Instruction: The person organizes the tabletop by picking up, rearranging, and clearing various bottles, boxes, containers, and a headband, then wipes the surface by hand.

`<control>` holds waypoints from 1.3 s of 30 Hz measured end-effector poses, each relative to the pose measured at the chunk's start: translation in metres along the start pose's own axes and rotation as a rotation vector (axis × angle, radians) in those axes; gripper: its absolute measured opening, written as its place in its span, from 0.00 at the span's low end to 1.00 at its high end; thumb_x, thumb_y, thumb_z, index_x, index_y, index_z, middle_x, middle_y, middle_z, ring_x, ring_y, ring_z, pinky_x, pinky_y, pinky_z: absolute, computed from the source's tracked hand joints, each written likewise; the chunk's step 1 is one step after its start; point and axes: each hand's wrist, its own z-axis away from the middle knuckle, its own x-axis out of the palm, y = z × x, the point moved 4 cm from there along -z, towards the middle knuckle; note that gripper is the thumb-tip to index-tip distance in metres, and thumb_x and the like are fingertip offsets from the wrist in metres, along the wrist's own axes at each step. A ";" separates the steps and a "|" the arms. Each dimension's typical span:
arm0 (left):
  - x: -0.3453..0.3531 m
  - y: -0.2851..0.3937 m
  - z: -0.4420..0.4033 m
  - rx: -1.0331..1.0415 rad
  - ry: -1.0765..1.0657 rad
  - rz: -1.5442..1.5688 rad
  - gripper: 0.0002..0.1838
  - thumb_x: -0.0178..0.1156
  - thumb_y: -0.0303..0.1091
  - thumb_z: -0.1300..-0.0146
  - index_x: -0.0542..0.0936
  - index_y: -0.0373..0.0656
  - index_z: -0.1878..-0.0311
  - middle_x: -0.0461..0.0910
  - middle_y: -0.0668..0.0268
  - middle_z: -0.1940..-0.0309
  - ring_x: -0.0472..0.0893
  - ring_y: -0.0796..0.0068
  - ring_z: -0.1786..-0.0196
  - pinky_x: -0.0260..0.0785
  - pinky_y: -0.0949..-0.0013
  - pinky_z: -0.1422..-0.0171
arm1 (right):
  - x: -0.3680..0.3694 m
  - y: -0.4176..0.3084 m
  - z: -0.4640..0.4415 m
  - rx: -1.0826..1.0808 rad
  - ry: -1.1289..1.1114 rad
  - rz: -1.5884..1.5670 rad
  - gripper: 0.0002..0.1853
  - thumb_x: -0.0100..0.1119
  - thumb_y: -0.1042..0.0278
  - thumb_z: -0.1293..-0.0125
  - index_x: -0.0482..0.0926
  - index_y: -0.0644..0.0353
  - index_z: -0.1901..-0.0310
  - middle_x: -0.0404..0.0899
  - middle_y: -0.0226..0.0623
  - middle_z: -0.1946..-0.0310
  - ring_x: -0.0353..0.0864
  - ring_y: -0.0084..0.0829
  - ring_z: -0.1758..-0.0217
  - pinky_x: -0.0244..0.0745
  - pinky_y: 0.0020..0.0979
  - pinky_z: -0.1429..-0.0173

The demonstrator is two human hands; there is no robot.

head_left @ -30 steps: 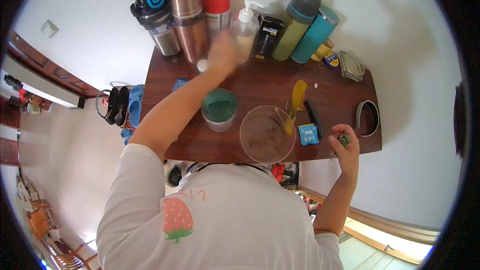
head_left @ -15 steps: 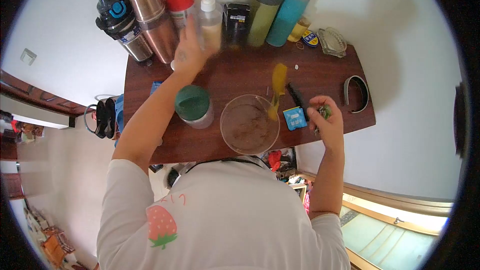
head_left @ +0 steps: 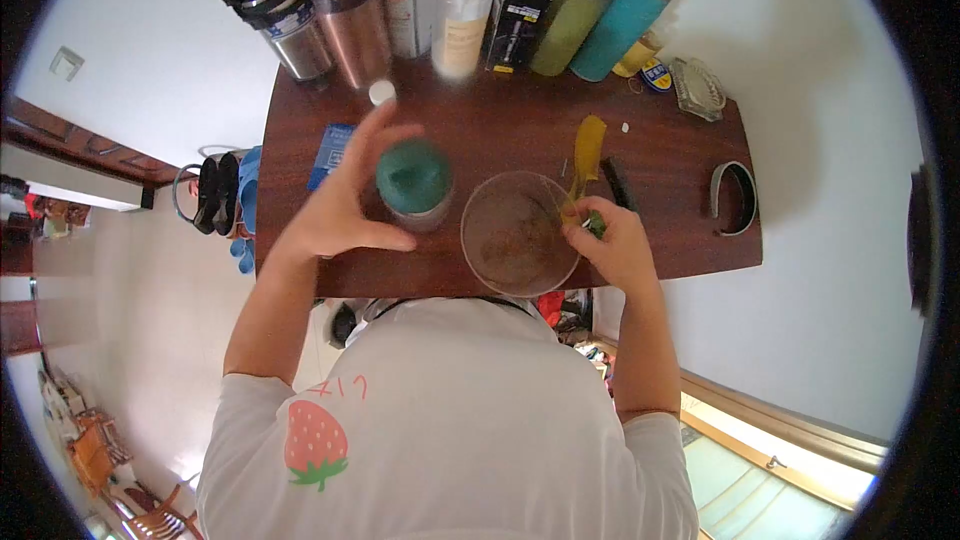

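My left hand (head_left: 345, 205) is open, thumb and fingers spread around the left side of a jar with a green lid (head_left: 413, 178); whether it touches the jar I cannot tell. My right hand (head_left: 615, 245) is closed on a small green plant (head_left: 596, 226), mostly hidden by the fingers, at the right rim of a clear round bowl (head_left: 522, 285). Brown, soil-like matter (head_left: 520, 235) lies in the bowl. A yellow spatula-like tool (head_left: 590, 145) leans on the bowl's rim, its lower end near my right fingers.
Along the wall stand a pump bottle (head_left: 462, 30), a red-capped can (head_left: 408, 10), a black box (head_left: 518, 25) and several flasks. A dark strip-like object (head_left: 618, 183) lies behind my right hand. A curved band (head_left: 735, 198) sits at the right and a blue packet (head_left: 331, 153) at the left.
My left hand has come back from the bottles to the green-lidded jar. My right hand has moved left to the bowl's rim with the plant. The light-blue packet beside the bowl is now out of sight.
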 end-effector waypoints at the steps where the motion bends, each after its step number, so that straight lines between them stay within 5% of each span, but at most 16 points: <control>1: 0.007 -0.016 0.004 -0.035 0.059 -0.043 0.59 0.79 0.48 0.68 0.57 0.41 0.32 0.69 0.58 0.41 0.67 0.63 0.37 0.55 0.60 0.33 | 0.000 -0.001 -0.003 0.075 -0.038 -0.034 0.14 0.63 0.62 0.46 0.79 0.61 0.61 0.78 0.38 0.73 0.75 0.22 0.70 0.69 0.27 0.65; 5: 0.013 -0.041 0.006 -0.171 0.079 -0.197 0.59 0.80 0.47 0.72 0.59 0.39 0.34 0.70 0.56 0.42 0.69 0.62 0.39 0.57 0.60 0.33 | -0.041 0.008 -0.001 0.028 0.175 -0.139 0.11 0.59 0.68 0.46 0.79 0.62 0.61 0.78 0.34 0.74 0.74 0.21 0.71 0.68 0.25 0.66; 8: 0.011 -0.025 0.008 -0.226 0.100 0.225 0.51 0.79 0.41 0.69 0.64 0.38 0.38 0.70 0.56 0.43 0.71 0.65 0.41 0.60 0.60 0.35 | -0.089 0.024 0.018 0.062 0.338 -0.090 0.08 0.57 0.73 0.45 0.78 0.62 0.62 0.76 0.27 0.77 0.70 0.18 0.74 0.66 0.23 0.69; 11: 0.011 0.010 -0.002 -0.050 -0.099 0.274 0.43 0.77 0.38 0.66 0.69 0.38 0.44 0.71 0.58 0.45 0.72 0.66 0.43 0.62 0.60 0.37 | -0.114 0.054 0.045 0.204 0.301 -0.167 0.07 0.57 0.73 0.44 0.78 0.63 0.63 0.73 0.25 0.77 0.67 0.12 0.75 0.62 0.18 0.71; 15: 0.060 0.053 -0.027 0.303 -0.467 -0.326 0.38 0.75 0.40 0.68 0.72 0.45 0.49 0.67 0.52 0.40 0.74 0.58 0.45 0.67 0.61 0.43 | -0.109 0.037 0.043 0.148 0.394 -0.113 0.09 0.57 0.71 0.45 0.78 0.63 0.63 0.76 0.29 0.75 0.72 0.18 0.72 0.67 0.23 0.66; 21: 0.106 0.080 -0.042 0.350 -0.813 -0.761 0.37 0.75 0.38 0.73 0.74 0.50 0.51 0.65 0.53 0.40 0.72 0.53 0.45 0.66 0.58 0.43 | -0.087 -0.022 -0.015 -0.101 0.345 -0.079 0.11 0.58 0.67 0.47 0.77 0.64 0.63 0.79 0.37 0.72 0.77 0.27 0.69 0.71 0.29 0.61; 24: 0.092 0.071 -0.034 0.293 -0.826 -0.904 0.38 0.75 0.37 0.75 0.74 0.49 0.50 0.68 0.55 0.44 0.72 0.55 0.44 0.67 0.57 0.44 | -0.077 -0.035 -0.035 -0.054 0.192 -0.282 0.11 0.60 0.64 0.45 0.77 0.62 0.63 0.77 0.34 0.75 0.75 0.22 0.72 0.69 0.25 0.68; 26: 0.075 0.077 -0.027 0.346 -0.643 -0.920 0.36 0.75 0.38 0.73 0.75 0.48 0.52 0.69 0.56 0.47 0.74 0.56 0.47 0.67 0.60 0.45 | -0.068 -0.047 -0.043 -0.072 0.000 -0.508 0.12 0.59 0.61 0.39 0.77 0.60 0.59 0.74 0.30 0.76 0.71 0.16 0.76 0.64 0.21 0.75; 30: 0.028 0.083 -0.009 0.201 -0.239 -0.651 0.38 0.76 0.39 0.74 0.74 0.44 0.52 0.71 0.56 0.51 0.74 0.58 0.48 0.65 0.64 0.43 | -0.079 -0.032 -0.056 -0.153 0.196 -0.824 0.15 0.55 0.65 0.36 0.72 0.61 0.50 0.70 0.28 0.77 0.70 0.21 0.76 0.68 0.25 0.70; 33: 0.019 0.069 0.010 0.168 -0.052 -0.365 0.40 0.77 0.40 0.74 0.74 0.42 0.51 0.72 0.57 0.53 0.74 0.58 0.48 0.65 0.65 0.43 | -0.070 0.000 -0.067 0.036 0.209 -1.502 0.14 0.52 0.70 0.36 0.70 0.61 0.50 0.71 0.32 0.73 0.71 0.26 0.73 0.71 0.30 0.67; 39: 0.045 0.070 0.014 0.224 -0.268 -0.887 0.35 0.73 0.39 0.71 0.74 0.44 0.52 0.72 0.60 0.54 0.76 0.58 0.54 0.68 0.60 0.51 | -0.045 -0.090 -0.052 -0.234 -0.010 -1.393 0.12 0.51 0.74 0.37 0.70 0.62 0.52 0.70 0.34 0.69 0.72 0.26 0.70 0.73 0.31 0.67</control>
